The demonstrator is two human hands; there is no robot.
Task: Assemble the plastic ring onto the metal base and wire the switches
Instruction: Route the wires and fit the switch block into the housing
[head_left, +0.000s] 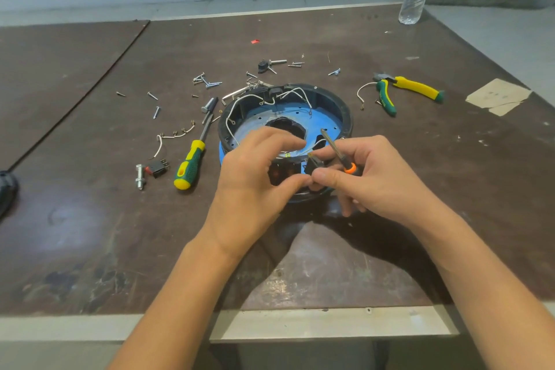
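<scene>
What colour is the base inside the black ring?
The base is blue, clearest in head view.

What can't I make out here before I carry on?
Head view:
- Terminals of the switch: covered by left hand and right hand.
- Whether the left hand pinches anything: hidden by its fingers.
- Handle of the small screwdriver: buried in the right hand.
- The dark object, left edge: cut off.
- The loose screws: too small to type.
</scene>
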